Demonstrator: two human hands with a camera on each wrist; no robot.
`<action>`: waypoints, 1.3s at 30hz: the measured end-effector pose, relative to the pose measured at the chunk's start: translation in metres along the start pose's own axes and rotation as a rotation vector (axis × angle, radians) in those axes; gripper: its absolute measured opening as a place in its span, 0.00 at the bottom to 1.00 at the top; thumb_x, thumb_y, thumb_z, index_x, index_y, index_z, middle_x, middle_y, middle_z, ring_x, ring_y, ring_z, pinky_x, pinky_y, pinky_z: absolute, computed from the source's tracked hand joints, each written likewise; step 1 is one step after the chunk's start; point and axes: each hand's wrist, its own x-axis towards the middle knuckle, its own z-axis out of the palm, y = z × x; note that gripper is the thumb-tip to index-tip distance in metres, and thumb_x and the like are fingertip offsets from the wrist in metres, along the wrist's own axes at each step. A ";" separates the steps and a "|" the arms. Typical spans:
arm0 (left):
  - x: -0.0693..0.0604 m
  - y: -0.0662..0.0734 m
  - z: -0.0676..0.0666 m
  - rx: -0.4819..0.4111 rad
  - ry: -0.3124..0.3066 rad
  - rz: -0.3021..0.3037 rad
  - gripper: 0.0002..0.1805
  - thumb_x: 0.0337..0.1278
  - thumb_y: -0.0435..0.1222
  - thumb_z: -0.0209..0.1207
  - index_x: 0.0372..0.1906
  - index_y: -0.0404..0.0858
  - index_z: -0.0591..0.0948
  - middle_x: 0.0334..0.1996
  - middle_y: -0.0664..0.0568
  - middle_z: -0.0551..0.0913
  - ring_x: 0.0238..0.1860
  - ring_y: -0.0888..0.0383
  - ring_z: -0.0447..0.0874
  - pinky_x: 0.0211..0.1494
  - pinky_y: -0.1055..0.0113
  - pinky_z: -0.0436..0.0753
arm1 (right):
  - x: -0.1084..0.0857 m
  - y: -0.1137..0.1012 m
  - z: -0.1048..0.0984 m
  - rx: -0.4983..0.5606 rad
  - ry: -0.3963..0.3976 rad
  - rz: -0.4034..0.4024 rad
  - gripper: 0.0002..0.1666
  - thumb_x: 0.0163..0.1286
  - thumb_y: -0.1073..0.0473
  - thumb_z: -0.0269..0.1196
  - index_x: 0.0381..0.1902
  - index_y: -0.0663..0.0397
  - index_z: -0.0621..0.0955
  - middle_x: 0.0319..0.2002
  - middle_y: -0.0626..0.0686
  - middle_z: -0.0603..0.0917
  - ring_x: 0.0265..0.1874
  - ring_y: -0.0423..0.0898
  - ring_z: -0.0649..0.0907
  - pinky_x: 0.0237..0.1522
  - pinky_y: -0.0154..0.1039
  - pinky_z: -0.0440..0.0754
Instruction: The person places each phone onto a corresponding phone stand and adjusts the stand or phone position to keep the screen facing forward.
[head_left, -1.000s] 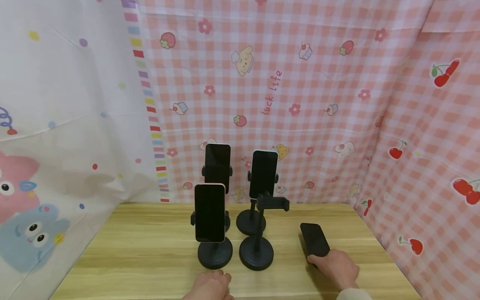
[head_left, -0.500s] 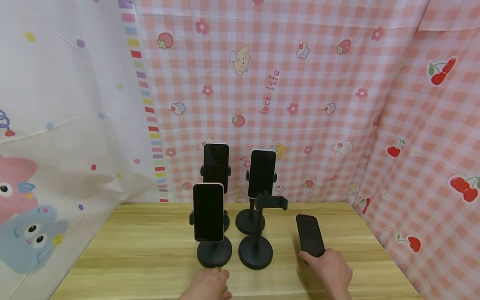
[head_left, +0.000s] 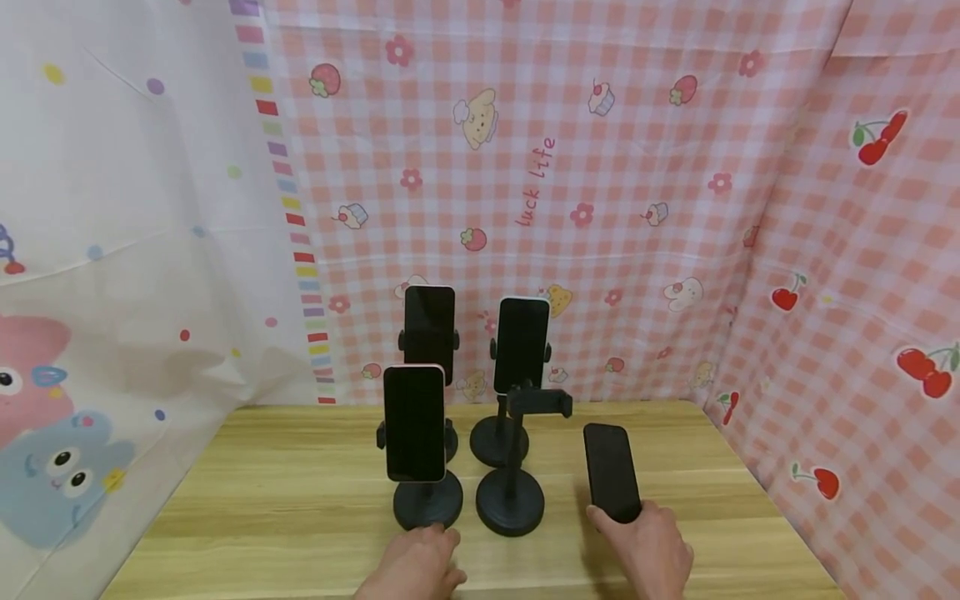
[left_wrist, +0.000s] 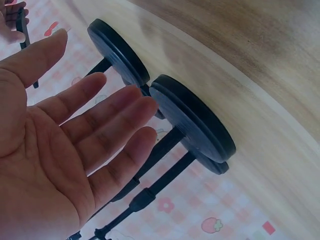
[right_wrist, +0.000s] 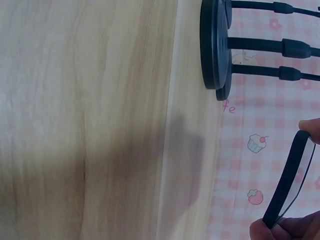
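Note:
My right hand [head_left: 651, 546] grips a black phone [head_left: 612, 472] by its lower end, thumb on one edge and fingers on the other. In the right wrist view that phone [right_wrist: 290, 180] is seen end-on, lifted off the table. Left of it stands an empty phone stand [head_left: 512, 500], its clamp holding nothing. My left hand [head_left: 416, 562] is near the base of the front-left phone stand [head_left: 427, 502], which bears a pink-edged phone [head_left: 415, 423]. In the left wrist view the left palm [left_wrist: 50, 160] shows, fingers loosely extended and holding nothing.
Behind, two more stands hold a dark phone [head_left: 430, 325] and a white-edged phone [head_left: 521, 343]. All stand on a wooden table [head_left: 247, 500]. Pink checked cloth [head_left: 637, 167] hangs at the back and right, and white printed cloth [head_left: 150, 208] at the left.
My right hand has moved left with the phone, which has risen and turned more upright. The left hand has shifted only slightly, and the head view has drifted a little.

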 end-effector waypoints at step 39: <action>-0.005 0.026 -0.022 -0.044 0.311 0.179 0.26 0.65 0.55 0.59 0.60 0.45 0.78 0.48 0.52 0.83 0.42 0.57 0.84 0.42 0.57 0.83 | -0.030 -0.035 -0.017 0.124 0.159 -0.003 0.67 0.43 0.13 0.62 0.57 0.69 0.74 0.45 0.68 0.76 0.44 0.63 0.76 0.48 0.63 0.70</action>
